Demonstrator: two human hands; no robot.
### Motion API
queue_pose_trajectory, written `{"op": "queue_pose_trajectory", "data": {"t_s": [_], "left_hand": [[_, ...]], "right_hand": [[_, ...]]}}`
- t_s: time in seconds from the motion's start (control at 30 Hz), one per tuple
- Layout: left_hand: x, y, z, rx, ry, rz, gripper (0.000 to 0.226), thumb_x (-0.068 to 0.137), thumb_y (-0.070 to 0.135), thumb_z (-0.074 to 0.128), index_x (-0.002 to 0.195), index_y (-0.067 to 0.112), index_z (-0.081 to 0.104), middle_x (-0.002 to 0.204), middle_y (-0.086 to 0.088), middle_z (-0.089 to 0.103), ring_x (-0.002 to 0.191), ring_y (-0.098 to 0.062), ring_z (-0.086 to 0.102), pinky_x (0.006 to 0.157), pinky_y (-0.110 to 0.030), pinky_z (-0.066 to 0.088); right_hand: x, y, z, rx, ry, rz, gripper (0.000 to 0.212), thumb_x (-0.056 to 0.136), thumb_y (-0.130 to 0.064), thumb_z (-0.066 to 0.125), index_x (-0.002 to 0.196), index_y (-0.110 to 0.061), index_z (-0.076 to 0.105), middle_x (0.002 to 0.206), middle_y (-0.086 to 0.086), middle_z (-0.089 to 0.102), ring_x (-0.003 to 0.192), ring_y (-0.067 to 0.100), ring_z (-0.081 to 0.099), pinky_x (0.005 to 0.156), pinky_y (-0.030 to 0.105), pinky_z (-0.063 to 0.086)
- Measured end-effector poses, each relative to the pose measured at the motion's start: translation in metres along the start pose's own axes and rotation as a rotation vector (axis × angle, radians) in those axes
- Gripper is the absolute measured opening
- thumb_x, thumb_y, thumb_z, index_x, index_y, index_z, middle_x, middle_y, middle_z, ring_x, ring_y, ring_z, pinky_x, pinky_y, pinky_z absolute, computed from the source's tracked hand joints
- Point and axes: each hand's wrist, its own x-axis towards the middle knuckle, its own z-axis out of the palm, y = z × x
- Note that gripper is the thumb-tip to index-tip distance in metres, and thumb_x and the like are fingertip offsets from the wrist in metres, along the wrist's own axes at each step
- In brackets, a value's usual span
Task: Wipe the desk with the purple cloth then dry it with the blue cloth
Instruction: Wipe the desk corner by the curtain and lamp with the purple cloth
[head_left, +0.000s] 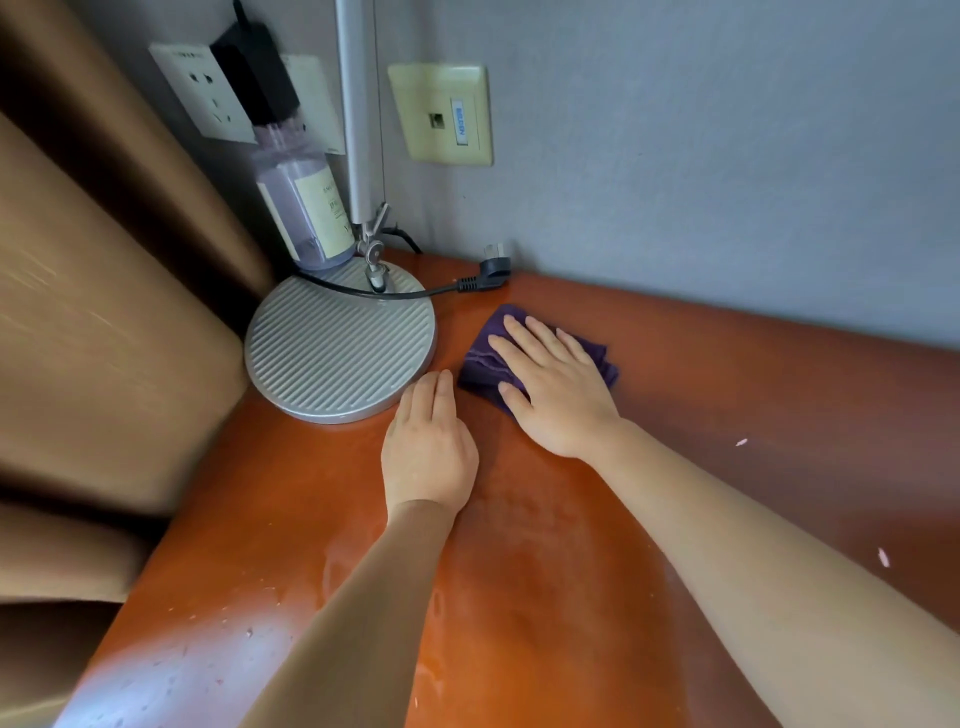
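Nearest the camera, short of the round ribbed grey lamp base, the glossy orange-brown wooden desk is showing pale specks and a dull, smeared sheen. Two bare forearms are reaching across it toward the base.

Left hand: lying flat on the desk, fingers straight and relaxed, grasping nothing, fingertips just beside the base's rim.

Right hand: pressing down with extended fingers on the folded purple cloth, which is lying on the desk just right of the base.

Step in hand, by judgement: the wet wipe with the purple cloth is under way. Specks are remaining near the front edge and far right of the base, so the next move is probably calling for sweeping the cloth over those areas, keeping clear of the black power cable and loose plug behind the cloth.

Beyond the base: a clear bottle of purplish liquid is standing against the grey wall.

Count: one purple cloth, one lamp base, one bottle, two hands. Blue cloth: not in view.
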Motion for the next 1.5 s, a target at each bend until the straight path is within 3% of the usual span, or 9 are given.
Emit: {"op": "queue_pose_trajectory", "data": {"t_s": [0.17, 0.43, 0.73, 0.93, 1.03, 1.33, 1.5], "left_hand": [[0.001, -0.001, 0.003, 0.005, -0.007, -0.003, 0.050, 0.083, 0.012, 0.032, 0.120, -0.006, 0.060, 0.115, -0.018, 0.063, 0.108, -0.034, 0.061, 0.088, -0.038, 0.052], [0.002, -0.001, 0.004, 0.009, 0.003, -0.005, 0.050, 0.082, 0.013, 0.031, 0.118, -0.006, 0.061, 0.114, -0.017, 0.063, 0.107, -0.033, 0.060, 0.088, -0.038, 0.051], [0.001, -0.001, 0.003, 0.008, -0.001, 0.002, 0.051, 0.082, 0.013, 0.030, 0.118, -0.006, 0.061, 0.114, -0.018, 0.063, 0.108, -0.034, 0.060, 0.091, -0.039, 0.051], [0.000, -0.003, 0.006, 0.032, 0.047, -0.006, 0.049, 0.082, 0.012, 0.033, 0.117, -0.006, 0.062, 0.107, -0.018, 0.063, 0.097, -0.035, 0.061, 0.080, -0.039, 0.053], [0.000, -0.003, 0.006, 0.068, 0.058, -0.037, 0.048, 0.082, 0.014, 0.034, 0.116, -0.005, 0.062, 0.104, -0.018, 0.062, 0.093, -0.036, 0.060, 0.082, -0.043, 0.052], [-0.001, -0.001, 0.002, 0.145, 0.049, -0.080, 0.049, 0.081, 0.017, 0.037, 0.119, -0.001, 0.061, 0.106, -0.016, 0.062, 0.092, -0.034, 0.059, 0.080, -0.042, 0.050], [-0.001, 0.000, 0.003, 0.140, 0.037, -0.060, 0.050, 0.081, 0.017, 0.034, 0.117, -0.001, 0.063, 0.106, -0.015, 0.061, 0.094, -0.034, 0.059, 0.082, -0.043, 0.050]], "right_hand": [[0.007, 0.007, -0.001, -0.013, 0.020, -0.042, 0.054, 0.101, -0.036, 0.037, 0.152, -0.023, 0.025, 0.161, -0.001, 0.014, 0.148, 0.018, 0.010, 0.119, 0.034, 0.003], [0.048, 0.011, -0.002, -0.016, 0.021, 0.077, 0.055, 0.102, -0.038, 0.031, 0.153, -0.024, 0.019, 0.162, -0.002, 0.008, 0.148, 0.018, 0.006, 0.120, 0.036, 0.002], [0.003, -0.003, 0.002, -0.036, 0.019, 0.001, 0.056, 0.101, -0.041, 0.034, 0.153, -0.023, 0.021, 0.161, -0.001, 0.010, 0.149, 0.019, 0.006, 0.119, 0.036, 0.002], [0.042, 0.005, 0.002, -0.035, 0.047, 0.046, 0.054, 0.101, -0.039, 0.033, 0.152, -0.023, 0.024, 0.161, 0.000, 0.013, 0.148, 0.020, 0.010, 0.119, 0.037, 0.005], [0.051, 0.002, 0.002, -0.046, 0.044, 0.053, 0.054, 0.101, -0.040, 0.031, 0.152, -0.025, 0.022, 0.161, -0.001, 0.011, 0.148, 0.020, 0.008, 0.119, 0.038, 0.003], [0.001, -0.006, 0.001, -0.040, -0.036, -0.244, 0.055, 0.099, -0.044, 0.034, 0.151, -0.029, 0.027, 0.161, -0.001, 0.012, 0.149, 0.019, 0.006, 0.118, 0.034, -0.002], [0.034, 0.013, -0.003, -0.050, 0.004, -0.172, 0.054, 0.100, -0.042, 0.038, 0.151, -0.027, 0.028, 0.161, -0.002, 0.014, 0.148, 0.019, 0.011, 0.118, 0.034, 0.002]]}}
